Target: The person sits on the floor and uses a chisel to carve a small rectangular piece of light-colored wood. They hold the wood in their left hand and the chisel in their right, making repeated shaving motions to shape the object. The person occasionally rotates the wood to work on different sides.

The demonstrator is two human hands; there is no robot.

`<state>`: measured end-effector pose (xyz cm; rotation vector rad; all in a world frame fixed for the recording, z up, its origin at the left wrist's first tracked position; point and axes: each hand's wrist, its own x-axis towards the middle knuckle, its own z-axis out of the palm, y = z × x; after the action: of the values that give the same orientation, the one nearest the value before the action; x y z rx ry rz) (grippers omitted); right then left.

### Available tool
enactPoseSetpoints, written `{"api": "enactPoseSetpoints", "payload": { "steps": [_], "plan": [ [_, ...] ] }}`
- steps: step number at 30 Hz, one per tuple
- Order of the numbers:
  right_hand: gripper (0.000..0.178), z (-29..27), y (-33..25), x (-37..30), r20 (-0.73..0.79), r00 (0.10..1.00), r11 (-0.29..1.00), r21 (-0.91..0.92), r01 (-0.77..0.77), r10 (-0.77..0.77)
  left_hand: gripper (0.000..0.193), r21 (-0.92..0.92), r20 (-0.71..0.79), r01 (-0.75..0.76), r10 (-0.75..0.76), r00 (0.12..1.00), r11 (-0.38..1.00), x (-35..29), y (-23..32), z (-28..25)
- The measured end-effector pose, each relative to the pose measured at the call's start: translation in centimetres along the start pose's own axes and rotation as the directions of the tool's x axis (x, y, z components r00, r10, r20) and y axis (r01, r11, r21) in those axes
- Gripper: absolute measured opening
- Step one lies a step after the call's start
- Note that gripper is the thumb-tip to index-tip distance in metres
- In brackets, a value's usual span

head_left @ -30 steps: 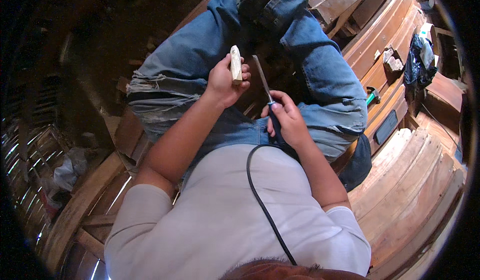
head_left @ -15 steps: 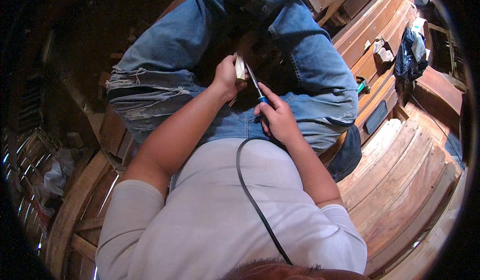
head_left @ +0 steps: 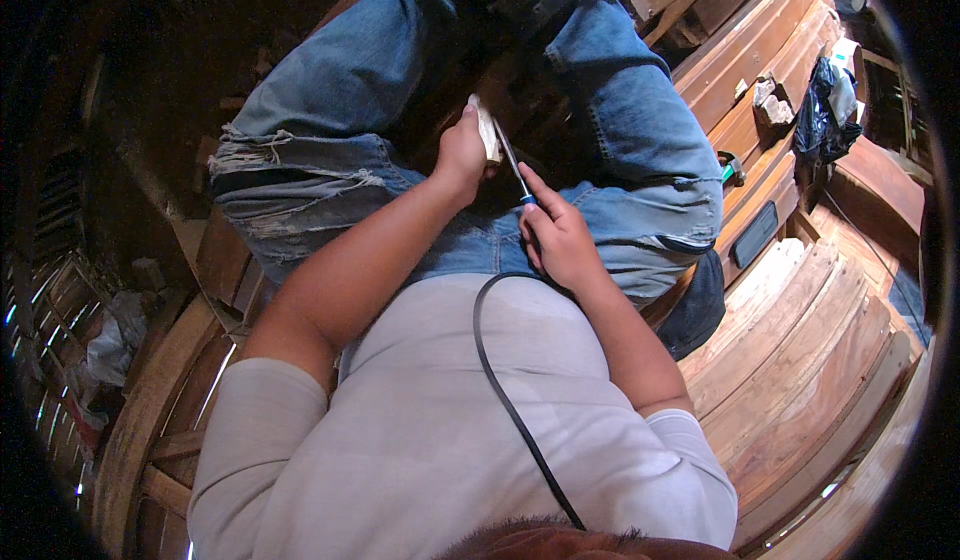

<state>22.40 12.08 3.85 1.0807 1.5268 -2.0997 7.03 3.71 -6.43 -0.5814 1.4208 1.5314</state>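
Note:
Between my bent knees, my left hand [head_left: 462,155] is closed around a small pale piece of wood [head_left: 487,135], which stands tilted with its far end past my fingers. My right hand [head_left: 562,238] grips a blue-handled tool [head_left: 507,146] with a long, narrow metal blade. My right index finger stretches along the handle toward the blade. The blade points away from me and lies close along the right side of the wood. Whether blade and wood touch, I cannot tell. Most of the handle is hidden in my palm.
Wooden boards [head_left: 790,350] lie on the right, with a dark phone-shaped object [head_left: 755,233] beside them. Farther off are a green-and-metal tool [head_left: 733,168], a whitish chunk [head_left: 772,102] and a black plastic bag [head_left: 818,110]. A black cable [head_left: 505,400] runs down my shirt.
My left hand has turned slightly, and the wood in it now leans more to the right at its near end. The tool keeps nearly the same angle beside it.

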Motion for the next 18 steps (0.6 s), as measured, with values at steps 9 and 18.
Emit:
{"api": "enactPoseSetpoints", "payload": {
  "steps": [9, 18],
  "plan": [
    [0.054, 0.1, -0.1, -0.3, 0.066, 0.996, 0.998, 0.004, -0.066, 0.066, 0.051, 0.011, -0.083, 0.067, -0.066, 0.994, 0.998, -1.1, -0.8, -0.4],
    [0.054, 0.4, 1.0, 1.9, -0.003, 0.998, 0.974, -0.217, 0.058, -0.060, 0.058, 0.138, -0.161, -0.078, 0.100, 0.982, 0.987, -1.1, -0.8, 0.3]
  ]
}}
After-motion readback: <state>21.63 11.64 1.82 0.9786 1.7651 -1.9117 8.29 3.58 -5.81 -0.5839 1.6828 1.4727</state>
